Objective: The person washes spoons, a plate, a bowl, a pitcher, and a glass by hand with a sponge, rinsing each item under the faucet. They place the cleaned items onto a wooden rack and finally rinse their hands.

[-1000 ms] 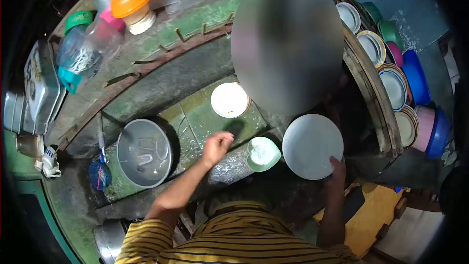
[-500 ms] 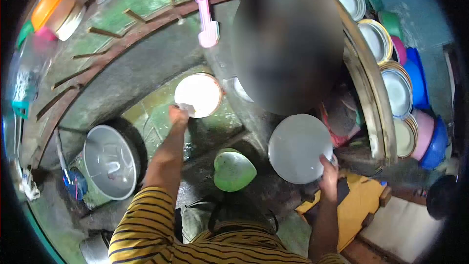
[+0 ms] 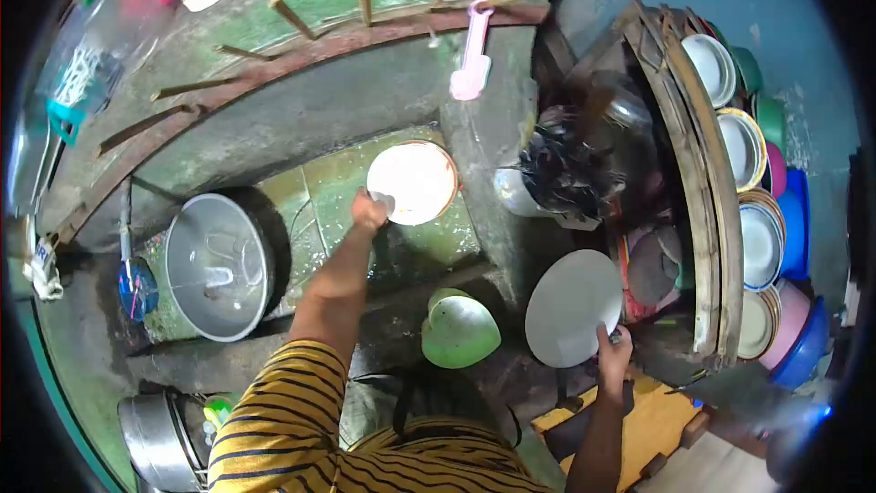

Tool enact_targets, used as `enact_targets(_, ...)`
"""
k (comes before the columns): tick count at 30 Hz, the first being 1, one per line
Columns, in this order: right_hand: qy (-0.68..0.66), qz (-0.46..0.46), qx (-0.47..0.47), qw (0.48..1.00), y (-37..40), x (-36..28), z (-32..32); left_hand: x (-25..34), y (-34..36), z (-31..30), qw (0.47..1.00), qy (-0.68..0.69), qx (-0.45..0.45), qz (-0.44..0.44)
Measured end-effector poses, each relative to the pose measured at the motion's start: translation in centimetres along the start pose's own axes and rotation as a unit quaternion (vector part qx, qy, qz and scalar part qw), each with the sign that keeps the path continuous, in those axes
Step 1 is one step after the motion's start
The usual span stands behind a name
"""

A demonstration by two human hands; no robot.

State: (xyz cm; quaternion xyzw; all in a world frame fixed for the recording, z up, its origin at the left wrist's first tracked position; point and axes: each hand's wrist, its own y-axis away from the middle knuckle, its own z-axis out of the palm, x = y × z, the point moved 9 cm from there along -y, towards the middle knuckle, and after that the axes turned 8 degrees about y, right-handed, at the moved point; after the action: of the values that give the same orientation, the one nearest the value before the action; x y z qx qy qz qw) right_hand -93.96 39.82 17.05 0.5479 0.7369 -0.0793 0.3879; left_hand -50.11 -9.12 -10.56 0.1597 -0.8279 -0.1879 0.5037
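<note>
My left hand (image 3: 369,210) is closed at the near-left rim of a bright white round dish (image 3: 412,183) with a reddish edge, on the wet green tiles. A small pale grey thing shows at its fingers; what it is I cannot tell. At the right, a large round pale grey plate (image 3: 570,310) is tilted in my right hand (image 3: 614,353), the thumb over its face and the fingers behind. Between my arms stands a green heart-shaped basin (image 3: 461,333).
A grey tub (image 3: 217,269) holding some water stands left on the tiles. Wooden pegs line the ledge, and a pink long-handled scoop (image 3: 471,59) hangs there. Stacked plates (image 3: 762,242) fill a wooden rack (image 3: 698,173) at right. A black plastic bag (image 3: 575,164) sits beyond the plate.
The view has swung, so most things sit further right. The grey plate now shows narrower, turned more edge-on. The left hand stays at the white dish's rim.
</note>
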Motion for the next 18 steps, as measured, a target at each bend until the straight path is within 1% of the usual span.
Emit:
enact_targets(1,0.004,0.019,0.009,1.000,0.4,0.2,-0.2,1.7,1.5,-0.9,1.000,0.003,0.008,-0.003)
enact_targets(2,-0.028,0.030,0.019,0.999,0.8,0.3,-0.3,3.4,3.3,-1.3,0.999,0.032,-0.015,-0.033)
enact_targets(3,-0.028,0.024,0.011,0.999,1.3,0.1,-0.6,4.4,4.4,-1.1,0.996,0.062,-0.036,-0.062)
enact_targets(5,-0.033,0.044,0.011,0.998,1.8,-0.3,-0.8,0.7,2.1,1.0,0.977,0.163,-0.079,-0.109)
enact_targets(7,-0.035,0.085,0.013,0.996,4.4,-3.8,-0.7,1.2,3.5,1.3,0.961,0.221,-0.103,-0.129)
enact_targets(9,-0.036,0.037,0.035,0.998,3.7,-2.9,-2.0,4.1,6.1,1.1,0.916,0.287,-0.260,-0.106)
enact_targets(10,-0.062,0.004,0.044,0.997,2.8,-1.2,-2.7,4.0,6.8,0.0,0.933,0.294,-0.179,-0.103)
enact_targets(11,-0.041,0.010,0.072,0.997,3.2,-2.1,-3.1,3.3,8.2,-1.3,0.945,0.297,-0.100,-0.099)
enact_targets(12,-0.045,0.001,0.073,0.996,3.4,-2.6,-3.4,4.7,9.4,-3.6,0.968,0.242,-0.060,0.032)
enact_targets(13,-0.050,-0.007,0.074,0.996,3.2,-2.8,-3.9,6.1,10.1,-5.4,0.957,0.090,-0.041,0.272)
enact_targets(15,-0.055,-0.027,0.071,0.996,1.8,-2.6,-4.2,8.5,16.3,-11.2,0.944,-0.025,0.032,0.326)
enact_targets(17,-0.061,-0.097,0.085,0.990,2.0,-5.5,-3.7,7.4,19.0,-17.0,0.955,0.000,0.031,0.294)
enact_targets(18,-0.062,-0.099,0.081,0.990,2.5,-6.9,-2.9,5.8,19.9,-20.1,0.959,0.016,0.050,0.277)
